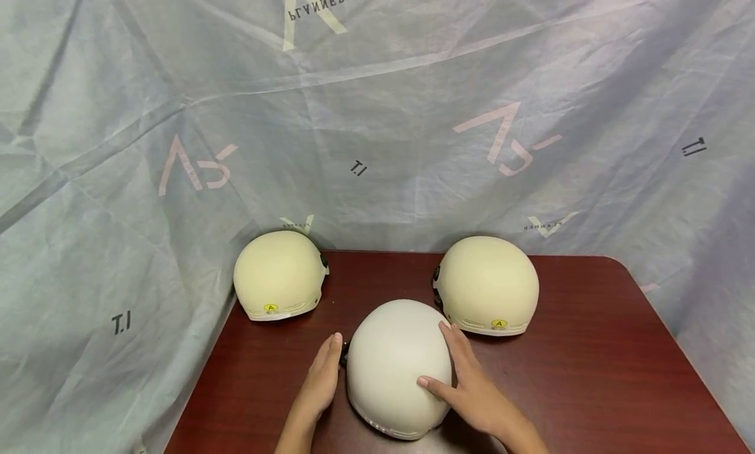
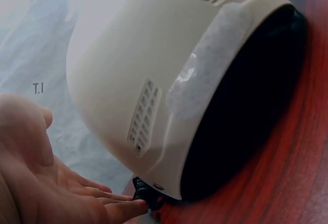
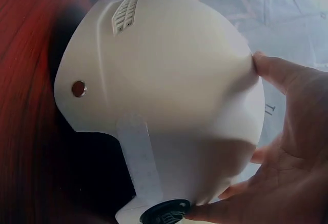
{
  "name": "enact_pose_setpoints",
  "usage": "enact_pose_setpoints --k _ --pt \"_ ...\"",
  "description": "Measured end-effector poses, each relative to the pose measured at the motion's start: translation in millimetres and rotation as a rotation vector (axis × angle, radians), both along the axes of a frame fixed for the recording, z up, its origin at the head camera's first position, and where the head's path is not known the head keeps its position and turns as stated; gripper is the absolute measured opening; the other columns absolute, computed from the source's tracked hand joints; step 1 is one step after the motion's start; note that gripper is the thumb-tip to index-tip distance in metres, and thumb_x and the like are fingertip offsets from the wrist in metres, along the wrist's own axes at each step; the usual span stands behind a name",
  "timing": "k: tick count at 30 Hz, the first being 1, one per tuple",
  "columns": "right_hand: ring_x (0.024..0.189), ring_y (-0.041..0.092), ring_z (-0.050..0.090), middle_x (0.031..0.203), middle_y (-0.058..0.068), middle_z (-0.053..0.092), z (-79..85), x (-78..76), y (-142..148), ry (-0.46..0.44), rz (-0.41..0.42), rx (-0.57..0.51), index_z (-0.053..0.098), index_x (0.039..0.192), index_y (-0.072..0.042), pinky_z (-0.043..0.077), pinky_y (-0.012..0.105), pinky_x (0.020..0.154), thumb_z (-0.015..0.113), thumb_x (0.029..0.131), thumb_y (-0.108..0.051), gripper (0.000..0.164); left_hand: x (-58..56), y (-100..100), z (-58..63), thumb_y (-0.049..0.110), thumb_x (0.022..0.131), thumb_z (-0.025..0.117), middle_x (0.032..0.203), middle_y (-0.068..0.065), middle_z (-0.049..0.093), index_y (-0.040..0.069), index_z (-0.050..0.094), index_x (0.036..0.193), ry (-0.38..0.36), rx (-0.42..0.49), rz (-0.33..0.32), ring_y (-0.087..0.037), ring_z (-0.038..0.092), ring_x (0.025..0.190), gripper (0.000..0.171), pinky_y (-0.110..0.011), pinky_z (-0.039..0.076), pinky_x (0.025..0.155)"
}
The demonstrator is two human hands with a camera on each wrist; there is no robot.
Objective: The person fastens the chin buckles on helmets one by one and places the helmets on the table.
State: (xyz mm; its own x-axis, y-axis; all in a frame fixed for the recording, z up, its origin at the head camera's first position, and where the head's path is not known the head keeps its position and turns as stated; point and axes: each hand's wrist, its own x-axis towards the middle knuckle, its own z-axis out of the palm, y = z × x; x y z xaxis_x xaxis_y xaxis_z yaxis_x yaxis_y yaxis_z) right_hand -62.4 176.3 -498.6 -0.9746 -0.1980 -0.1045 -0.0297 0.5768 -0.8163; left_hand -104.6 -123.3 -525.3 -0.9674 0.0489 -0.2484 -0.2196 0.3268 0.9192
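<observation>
A cream helmet (image 1: 395,369) is at the front middle of the table, between both hands. My left hand (image 1: 321,375) is at its left side with straight fingers, palm turned toward it. In the left wrist view the fingertips of that hand reach a black piece (image 2: 143,193) at the helmet's lower edge. My right hand (image 1: 472,385) lies against the helmet's right side, thumb and fingers spread over the shell. The right wrist view shows the right thumb on the dome and the fingers near a round dark fitting (image 3: 165,212).
Two more cream helmets with yellow stickers stand at the back, one on the left (image 1: 280,274) and one on the right (image 1: 489,283), the latter close to the middle helmet. The dark red table (image 1: 601,369) meets a grey printed cloth (image 1: 401,146) behind and at both sides.
</observation>
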Motion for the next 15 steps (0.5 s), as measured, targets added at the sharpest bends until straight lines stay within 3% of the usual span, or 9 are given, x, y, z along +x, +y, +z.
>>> enact_pose_setpoints --k 3,7,9,11,15 --pt "0.161 0.050 0.018 0.178 0.021 0.006 0.5 -0.5 1.7 0.015 0.001 0.007 0.017 0.170 -0.025 0.031 0.076 0.117 0.077 0.091 -0.059 0.104 -2.7 0.6 -2.5 0.061 0.112 0.031 0.169 -0.030 0.031 -0.006 0.030 0.162 0.017 0.002 0.011 -0.049 0.027 0.159 0.084 -0.068 0.025 0.127" --pt "0.161 0.050 0.019 0.177 0.023 0.007 2.1 -1.0 4.3 0.022 0.014 0.013 0.019 0.169 -0.022 0.032 0.074 0.118 0.077 0.091 -0.058 0.103 -5.4 0.7 -3.1 0.060 0.111 0.034 0.158 -0.029 0.048 -0.008 0.041 0.157 0.019 -0.017 -0.006 -0.047 0.047 0.147 0.082 -0.064 0.038 0.121" --pt "0.162 0.049 0.019 0.177 0.023 0.007 2.2 -0.7 4.7 0.020 0.023 0.017 0.018 0.169 -0.022 0.031 0.074 0.119 0.075 0.092 -0.059 0.103 -4.6 1.2 -3.2 0.061 0.110 0.036 0.155 -0.028 0.053 -0.008 0.046 0.154 0.007 -0.030 -0.037 -0.046 0.050 0.145 0.082 -0.063 0.040 0.120" --pt "0.162 0.049 0.018 0.177 0.023 0.006 1.2 -0.8 4.6 0.024 0.028 0.016 0.018 0.170 -0.022 0.030 0.075 0.119 0.074 0.093 -0.059 0.102 -2.5 2.5 -3.6 0.061 0.110 0.038 0.152 -0.026 0.057 -0.007 0.050 0.151 -0.011 -0.035 -0.065 -0.046 0.051 0.144 0.080 -0.064 0.041 0.119" --pt "0.163 0.048 0.015 0.177 0.022 0.006 -0.7 -1.3 4.2 0.022 0.030 0.013 0.016 0.170 -0.023 0.029 0.076 0.119 0.073 0.094 -0.059 0.102 1.8 4.8 -4.5 0.058 0.111 0.038 0.157 -0.026 0.052 -0.006 0.051 0.151 -0.009 -0.035 -0.081 -0.047 0.041 0.152 0.077 -0.069 0.032 0.122"
